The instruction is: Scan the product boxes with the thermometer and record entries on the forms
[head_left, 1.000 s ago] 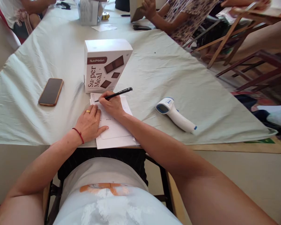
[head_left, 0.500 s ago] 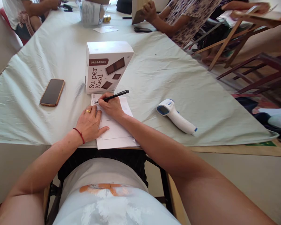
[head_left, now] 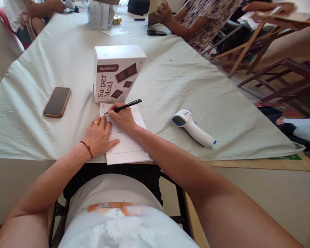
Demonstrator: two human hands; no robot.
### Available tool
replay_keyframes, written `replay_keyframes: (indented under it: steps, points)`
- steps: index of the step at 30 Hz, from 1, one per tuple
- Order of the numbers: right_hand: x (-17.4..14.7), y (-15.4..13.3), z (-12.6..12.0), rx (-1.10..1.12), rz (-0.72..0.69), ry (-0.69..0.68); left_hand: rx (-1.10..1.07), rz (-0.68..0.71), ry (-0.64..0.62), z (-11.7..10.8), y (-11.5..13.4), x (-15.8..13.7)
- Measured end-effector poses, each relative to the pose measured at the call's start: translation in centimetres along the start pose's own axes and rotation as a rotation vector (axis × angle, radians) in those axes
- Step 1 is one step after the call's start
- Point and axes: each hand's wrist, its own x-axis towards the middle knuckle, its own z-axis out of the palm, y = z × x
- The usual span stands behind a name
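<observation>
Writing is under way: the right hand point(head_left: 124, 119) pinches the pen point(head_left: 124, 106), tip down on the top of the paper point(head_left: 126, 146), just in front of the box point(head_left: 116, 73). The left hand point(head_left: 99, 134) lies flat and open on the paper's left side, pinning it. Phone point(head_left: 57, 101) left of the box, thermometer point(head_left: 193, 128) to its right. Next strokes, I'd judge, need the sheet held firm.

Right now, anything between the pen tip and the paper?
Nothing visible. The right hand holds the pen with its tip on the paper; the left hand lies flat beside it.
</observation>
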Motion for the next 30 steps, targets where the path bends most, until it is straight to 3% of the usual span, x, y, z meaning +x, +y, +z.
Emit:
replay_keyframes:
  steps: [10,21,30]
  points:
    - [-0.05,-0.30,-0.10,0.004,0.010,0.020,-0.005,-0.023,-0.067,-0.41,0.29,0.13]
    - [0.03,-0.22,-0.15,-0.014,0.010,-0.003,-0.019,0.018,0.025,0.19,-0.20,-0.08]
    - [-0.14,-0.67,-0.27,-0.002,0.041,0.037,-0.022,0.016,0.014,0.02,-0.13,-0.08]
